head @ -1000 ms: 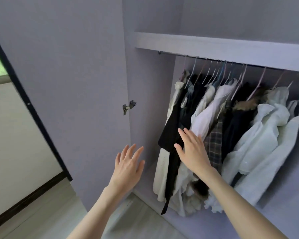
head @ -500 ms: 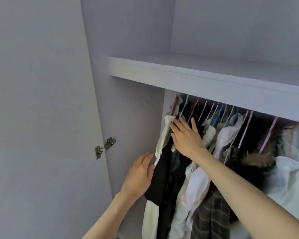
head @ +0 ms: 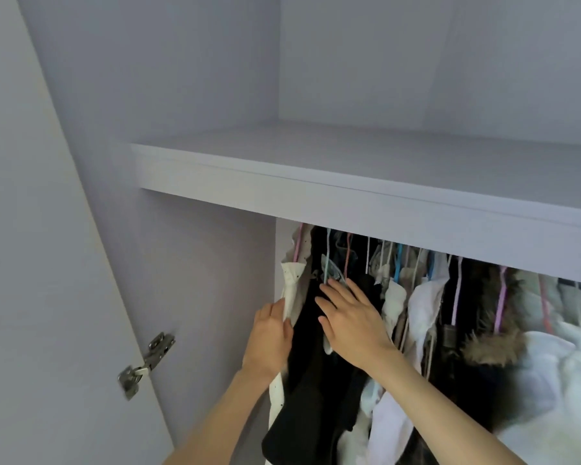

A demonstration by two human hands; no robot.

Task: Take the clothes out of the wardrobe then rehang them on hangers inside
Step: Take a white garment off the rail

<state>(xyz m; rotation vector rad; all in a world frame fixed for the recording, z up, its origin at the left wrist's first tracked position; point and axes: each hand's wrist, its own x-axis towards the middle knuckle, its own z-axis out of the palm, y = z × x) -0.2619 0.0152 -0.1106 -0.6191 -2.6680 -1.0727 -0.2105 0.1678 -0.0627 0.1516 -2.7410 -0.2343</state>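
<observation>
Lilac wardrobe [head: 195, 263], black garment [head: 309, 380], white speckled garment [head: 291, 280], pink hanger [head: 501, 305]

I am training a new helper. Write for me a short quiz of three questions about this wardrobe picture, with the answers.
1. True or false: the right hand lies flat on the black garment.
2. Which garment does the left hand touch? A) the white spotted garment B) the fur-trimmed coat C) a plaid shirt
3. Fill in: the clothes hang below a ____.

Key: 1 true; 2 A; 3 shelf
</observation>
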